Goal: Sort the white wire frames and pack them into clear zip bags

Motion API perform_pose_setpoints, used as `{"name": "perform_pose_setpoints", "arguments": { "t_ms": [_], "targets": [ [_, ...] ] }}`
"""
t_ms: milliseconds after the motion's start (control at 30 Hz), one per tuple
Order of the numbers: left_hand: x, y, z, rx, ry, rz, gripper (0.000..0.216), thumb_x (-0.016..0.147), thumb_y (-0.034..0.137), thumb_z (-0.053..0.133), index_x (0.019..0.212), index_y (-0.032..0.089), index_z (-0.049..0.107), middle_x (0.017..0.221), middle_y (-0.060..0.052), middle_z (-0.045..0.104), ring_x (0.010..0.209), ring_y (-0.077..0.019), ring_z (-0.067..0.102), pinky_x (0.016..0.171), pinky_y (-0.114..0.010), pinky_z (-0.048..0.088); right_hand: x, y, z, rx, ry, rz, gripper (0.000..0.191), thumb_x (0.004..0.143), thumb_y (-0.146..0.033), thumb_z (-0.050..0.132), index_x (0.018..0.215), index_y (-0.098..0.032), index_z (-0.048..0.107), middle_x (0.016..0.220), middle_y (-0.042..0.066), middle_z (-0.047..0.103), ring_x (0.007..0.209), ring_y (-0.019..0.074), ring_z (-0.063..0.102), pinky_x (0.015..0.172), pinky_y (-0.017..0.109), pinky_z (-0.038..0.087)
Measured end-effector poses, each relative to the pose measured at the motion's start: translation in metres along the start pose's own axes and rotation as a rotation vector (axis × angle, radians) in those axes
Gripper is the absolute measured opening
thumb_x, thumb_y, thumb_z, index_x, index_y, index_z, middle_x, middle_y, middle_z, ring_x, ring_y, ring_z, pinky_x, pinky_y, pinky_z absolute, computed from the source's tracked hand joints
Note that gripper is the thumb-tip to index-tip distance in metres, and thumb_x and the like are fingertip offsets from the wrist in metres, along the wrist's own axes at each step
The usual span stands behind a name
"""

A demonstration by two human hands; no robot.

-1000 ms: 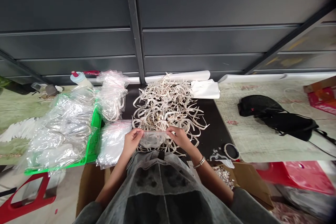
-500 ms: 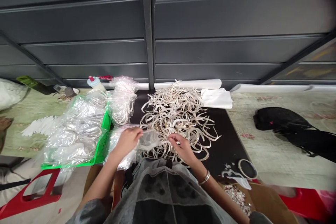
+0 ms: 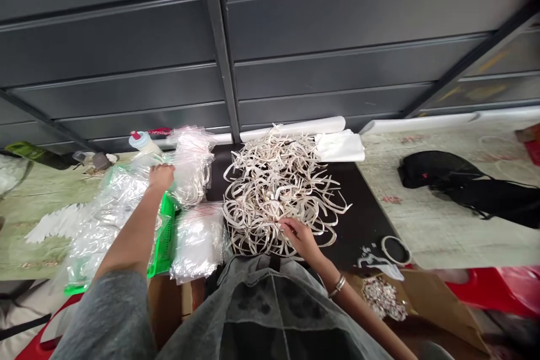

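Note:
My left hand (image 3: 162, 175) reaches out over clear plastic bags (image 3: 122, 185) heaped in a green basket (image 3: 162, 242). Its fingers are curled down, closed on a clear plastic bag; the fingertips are partly hidden. My right hand (image 3: 298, 236) is at the near side of a big tangle of pale, curved strips (image 3: 276, 191), thumb and forefinger pinched on one of them. The tangle lies on a black board (image 3: 363, 208). Between basket and strips sits a stack of flat clear bags (image 3: 198, 242), with filled bags (image 3: 192, 166) behind it.
A folded white cloth (image 3: 340, 146) and a white roll (image 3: 312, 126) lie at the back. On the right are a tape roll (image 3: 396, 251), a black bag (image 3: 439, 171) and a cardboard box (image 3: 442, 304) with small pieces. A bottle (image 3: 144, 142) stands back left.
My left hand has moved left and away from me, from beside the strips to over the basket, taking the clear bag along. My right hand stays at the strips. The view has shifted slightly.

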State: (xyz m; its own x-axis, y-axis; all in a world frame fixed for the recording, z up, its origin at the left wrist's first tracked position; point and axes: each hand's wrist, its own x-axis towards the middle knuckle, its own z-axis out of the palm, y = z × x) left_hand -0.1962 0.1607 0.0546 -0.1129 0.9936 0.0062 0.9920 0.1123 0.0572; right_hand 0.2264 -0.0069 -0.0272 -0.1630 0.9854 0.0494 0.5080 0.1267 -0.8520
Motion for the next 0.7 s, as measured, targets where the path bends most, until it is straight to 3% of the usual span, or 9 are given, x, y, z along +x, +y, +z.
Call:
{"name": "perform_pose_setpoints", "arguments": {
  "t_ms": [133, 200, 300, 400, 500, 600, 700],
  "targets": [
    [-0.001, 0.016, 0.027, -0.014, 0.147, -0.005, 0.040, 0.081, 0.020, 0.046, 0.118, 0.007, 0.052, 0.123, -0.024, 0.050, 0.115, -0.0376, 0.045, 0.095, -0.057, 0.027, -0.015, 0.011, -0.008, -0.019, 0.037, 0.105, 0.022, 0.086, -0.029, 0.043, 0.090, -0.016, 0.060, 0.076, 0.005, 0.065, 0.065, 0.0160, 0.059, 0.063, 0.026, 0.045],
    [-0.021, 0.032, 0.051, -0.054, 0.171, 0.047, 0.043, 0.082, 0.024, 0.043, 0.123, 0.009, 0.048, 0.126, -0.021, 0.048, 0.117, -0.0348, 0.043, 0.096, -0.052, 0.030, -0.025, 0.017, -0.013, -0.029, 0.026, 0.162, 0.023, 0.086, -0.029, 0.041, 0.089, -0.016, 0.061, 0.074, 0.005, 0.064, 0.064, 0.0156, 0.058, 0.062, 0.025, 0.044],
    [-0.073, 0.054, 0.094, -0.123, 0.122, 0.163, 0.041, 0.085, 0.030, 0.040, 0.121, 0.013, 0.050, 0.120, -0.016, 0.053, 0.114, -0.0278, 0.047, 0.096, -0.041, 0.035, -0.039, 0.026, -0.014, -0.039, -0.042, 0.245, 0.024, 0.086, -0.028, 0.041, 0.087, -0.015, 0.061, 0.072, 0.004, 0.063, 0.064, 0.0152, 0.057, 0.061, 0.024, 0.042],
    [-0.136, 0.068, 0.137, -0.163, 0.039, 0.238, 0.046, 0.084, 0.038, 0.044, 0.122, 0.015, 0.049, 0.124, -0.016, 0.051, 0.117, -0.0269, 0.046, 0.097, -0.040, 0.035, -0.049, 0.035, -0.007, -0.035, -0.189, 0.304, 0.022, 0.084, -0.025, 0.043, 0.085, -0.015, 0.063, 0.072, 0.004, 0.064, 0.065, 0.0153, 0.057, 0.061, 0.024, 0.042],
    [-0.183, 0.073, 0.171, -0.154, -0.023, 0.219, 0.058, 0.080, 0.046, 0.049, 0.126, 0.010, 0.047, 0.133, -0.021, 0.043, 0.127, -0.0357, 0.033, 0.098, -0.051, 0.031, -0.053, 0.044, 0.007, -0.013, -0.393, 0.319, 0.020, 0.082, -0.021, 0.046, 0.083, -0.017, 0.066, 0.073, 0.004, 0.067, 0.066, 0.0154, 0.059, 0.061, 0.023, 0.043],
    [-0.197, 0.072, 0.193, -0.138, -0.057, 0.160, 0.066, 0.081, 0.048, 0.046, 0.131, 0.005, 0.041, 0.138, -0.025, 0.036, 0.130, -0.0407, 0.025, 0.095, -0.057, 0.030, -0.055, 0.054, 0.022, 0.010, -0.581, 0.306, 0.020, 0.081, -0.017, 0.048, 0.083, -0.018, 0.068, 0.078, 0.004, 0.069, 0.070, 0.0160, 0.061, 0.065, 0.024, 0.046],
    [-0.190, 0.072, 0.207, -0.131, -0.079, 0.126, 0.065, 0.083, 0.047, 0.044, 0.134, 0.007, 0.038, 0.143, -0.022, 0.032, 0.132, -0.0378, 0.021, 0.099, -0.056, 0.025, -0.060, 0.064, 0.035, 0.031, -0.710, 0.291, 0.024, 0.083, -0.016, 0.046, 0.086, -0.019, 0.069, 0.084, 0.003, 0.070, 0.075, 0.0159, 0.062, 0.071, 0.025, 0.047]
  ]
}}
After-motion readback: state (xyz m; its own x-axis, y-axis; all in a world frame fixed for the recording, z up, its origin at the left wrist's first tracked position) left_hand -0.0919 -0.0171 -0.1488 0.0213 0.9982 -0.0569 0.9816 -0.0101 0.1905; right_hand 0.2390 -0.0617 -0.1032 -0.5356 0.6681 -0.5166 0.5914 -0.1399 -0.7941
